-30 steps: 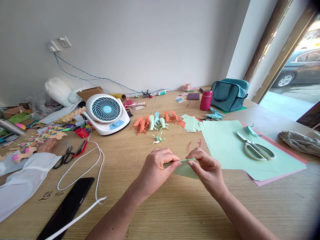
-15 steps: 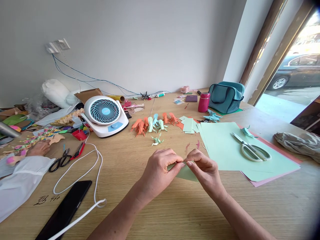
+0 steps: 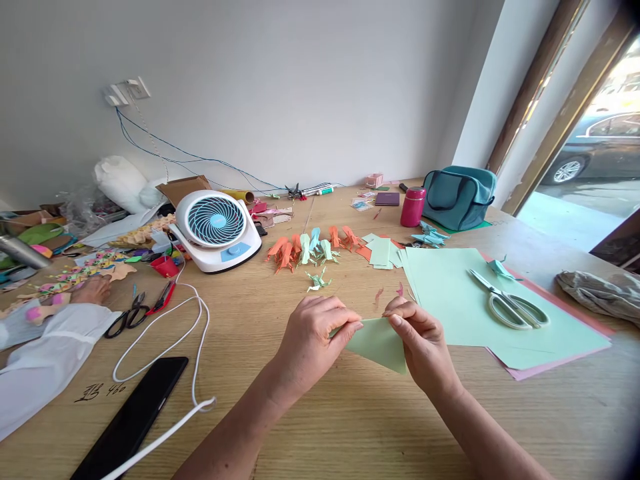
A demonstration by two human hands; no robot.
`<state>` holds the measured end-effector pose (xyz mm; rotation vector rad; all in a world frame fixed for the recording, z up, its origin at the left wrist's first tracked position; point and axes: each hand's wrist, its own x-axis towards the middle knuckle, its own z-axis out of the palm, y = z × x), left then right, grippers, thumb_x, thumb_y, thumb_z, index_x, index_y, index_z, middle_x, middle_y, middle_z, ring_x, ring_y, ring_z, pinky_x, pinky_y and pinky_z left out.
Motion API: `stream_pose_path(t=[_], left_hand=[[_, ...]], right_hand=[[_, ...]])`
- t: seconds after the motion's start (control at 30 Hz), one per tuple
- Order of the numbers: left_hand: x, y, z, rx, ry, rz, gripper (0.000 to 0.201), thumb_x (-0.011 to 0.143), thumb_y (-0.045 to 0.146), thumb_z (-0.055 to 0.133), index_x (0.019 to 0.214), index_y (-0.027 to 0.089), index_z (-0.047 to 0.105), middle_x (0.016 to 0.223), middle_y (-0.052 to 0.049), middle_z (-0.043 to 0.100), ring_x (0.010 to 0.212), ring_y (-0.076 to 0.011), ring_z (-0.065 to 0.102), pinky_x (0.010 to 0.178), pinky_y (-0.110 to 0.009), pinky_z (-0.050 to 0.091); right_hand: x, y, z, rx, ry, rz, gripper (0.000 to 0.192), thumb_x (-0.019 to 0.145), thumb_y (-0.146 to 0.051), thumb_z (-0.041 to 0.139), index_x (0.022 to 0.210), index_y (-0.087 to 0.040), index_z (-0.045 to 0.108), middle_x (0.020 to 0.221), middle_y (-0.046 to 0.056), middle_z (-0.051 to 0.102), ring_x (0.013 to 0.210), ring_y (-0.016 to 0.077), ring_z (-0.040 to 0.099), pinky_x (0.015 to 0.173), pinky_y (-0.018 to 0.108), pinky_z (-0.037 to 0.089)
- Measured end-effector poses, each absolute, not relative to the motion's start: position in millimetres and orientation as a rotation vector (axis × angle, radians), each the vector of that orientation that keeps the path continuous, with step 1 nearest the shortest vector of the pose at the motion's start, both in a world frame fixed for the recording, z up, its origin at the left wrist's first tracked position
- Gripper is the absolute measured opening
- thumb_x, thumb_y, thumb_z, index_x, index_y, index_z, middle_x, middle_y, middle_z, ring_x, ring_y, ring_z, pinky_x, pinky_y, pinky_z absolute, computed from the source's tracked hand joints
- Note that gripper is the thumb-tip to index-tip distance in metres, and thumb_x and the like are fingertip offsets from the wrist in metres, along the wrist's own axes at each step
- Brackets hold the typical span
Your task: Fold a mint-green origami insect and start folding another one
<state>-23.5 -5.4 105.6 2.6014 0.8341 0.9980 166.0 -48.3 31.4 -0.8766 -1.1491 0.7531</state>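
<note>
Where a second ago only a thin folded edge showed, the green paper (image 3: 380, 341) now faces up as a triangle, pinched between left hand (image 3: 313, 340) and right hand (image 3: 425, 347) above the counter's (image 3: 350, 427) near edge.

Bright daylight enters from the doorway (image 3: 595, 167) at right, slightly overexposed. Shadows on the counter (image 3: 350, 413) are soft. Focus is sharp; wide-angle distortion bends edges, and corners darken.

A paper-craft workshop: a wooden worktop (image 3: 310, 427) strewn with coloured paper sheets (image 3: 460, 300), folded origami figures (image 3: 305, 250), scissors (image 3: 510, 303) and a desk fan (image 3: 216, 227), with a street-side doorway (image 3: 590, 180) at far right.
</note>
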Motion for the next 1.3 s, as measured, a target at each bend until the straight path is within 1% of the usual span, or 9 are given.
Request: stream_pose_path(t=[0.23, 0.4, 0.5, 0.63, 0.77, 0.9, 1.07, 1.17, 1.3], left_hand=[[-44, -2, 116, 2.399, 0.926, 1.038, 0.011, 0.088, 0.018, 0.065, 0.082, 0.021, 0.074, 0.077, -0.001, 0.069, 0.073, -0.0141, 0.062, 0.07, -0.026, 0.045], [-53, 3, 113, 2.181, 0.936, 1.086, 0.008, 0.086, 0.019, 0.067, 0.08, 0.019, 0.071, 0.077, 0.0, 0.069, 0.073, -0.0126, 0.063, 0.071, -0.023, 0.047], [-60, 12, 111, 2.049, 0.994, 1.101, 0.008, 0.084, 0.023, 0.069, 0.079, 0.018, 0.071, 0.075, 0.0, 0.069, 0.072, -0.0127, 0.062, 0.071, -0.023, 0.047], [-69, 30, 106, 1.89, 1.0, 1.079, 0.016, 0.082, 0.032, 0.07, 0.088, 0.017, 0.071, 0.069, 0.001, 0.063, 0.061, -0.0109, 0.056, 0.056, -0.02, 0.043], [-64, 43, 88, 1.901, 0.959, 0.837, 0.019, 0.083, 0.03, 0.066, 0.094, 0.015, 0.068, 0.075, -0.002, 0.065, 0.069, -0.0121, 0.059, 0.063, -0.021, 0.046], [-44, 45, 55, 1.995, 1.018, 0.722, 0.014, 0.082, 0.023, 0.063, 0.093, 0.016, 0.067, 0.068, 0.002, 0.06, 0.064, -0.0108, 0.055, 0.064, -0.022, 0.045], [-20, 44, 19, 2.157, 1.039, 0.624, 0.012, 0.083, 0.018, 0.062, 0.094, 0.019, 0.066, 0.071, 0.002, 0.065, 0.068, -0.0134, 0.06, 0.068, -0.024, 0.047], [-11, 42, 5, 2.321, 1.065, 0.604, 0.013, 0.084, 0.014, 0.063, 0.095, 0.02, 0.065, 0.081, 0.001, 0.069, 0.076, -0.0157, 0.064, 0.074, -0.027, 0.048], [-8, 34, -3, 2.6, 1.03, 0.687, 0.018, 0.084, 0.008, 0.062, 0.099, 0.017, 0.065, 0.102, -0.006, 0.067, 0.098, -0.0211, 0.061, 0.09, -0.036, 0.048]], right_hand=[[167, -46, 37, -0.861, -0.937, 0.771, 0.025, 0.085, -0.04, 0.068, 0.069, -0.023, 0.059, 0.079, 0.001, 0.053, 0.076, 0.0173, 0.05, 0.073, 0.032, 0.045], [165, -45, 37, -0.86, -0.869, 0.825, 0.029, 0.085, -0.042, 0.068, 0.067, -0.022, 0.055, 0.077, 0.001, 0.049, 0.069, 0.0154, 0.046, 0.061, 0.027, 0.042], [158, -49, 32, -0.917, -0.91, 0.861, 0.027, 0.086, -0.042, 0.067, 0.072, -0.022, 0.056, 0.073, -0.001, 0.049, 0.064, 0.0144, 0.046, 0.057, 0.026, 0.041], [142, -70, 22, -1.04, -1.161, 0.875, 0.018, 0.09, -0.04, 0.062, 0.084, -0.023, 0.059, 0.073, 0.001, 0.058, 0.066, 0.0166, 0.053, 0.06, 0.028, 0.046], [127, -101, 10, -1.255, -1.508, 0.64, 0.003, 0.095, -0.026, 0.054, 0.094, -0.024, 0.057, 0.076, 0.001, 0.058, 0.07, 0.0176, 0.056, 0.064, 0.029, 0.046], [127, -119, -5, -1.438, -1.804, 0.42, 0.016, 0.094, -0.016, 0.051, 0.107, -0.025, 0.056, 0.08, 0.002, 0.063, 0.073, 0.0197, 0.06, 0.068, 0.033, 0.045], [133, -127, -18, -1.616, -2.04, 0.247, 0.021, 0.094, -0.018, 0.051, 0.114, -0.023, 0.058, 0.083, 0.005, 0.063, 0.074, 0.022, 0.06, 0.067, 0.035, 0.042], [134, -130, -21, -1.67, -2.104, 0.106, 0.022, 0.094, -0.022, 0.054, 0.115, -0.021, 0.062, 0.082, 0.006, 0.061, 0.069, 0.0217, 0.056, 0.065, 0.036, 0.04], [133, -132, -20, -1.602, -2.142, 0.037, 0.02, 0.094, -0.018, 0.053, 0.111, -0.016, 0.064, 0.094, 0.01, 0.064, 0.077, 0.0226, 0.055, 0.067, 0.036, 0.042]])
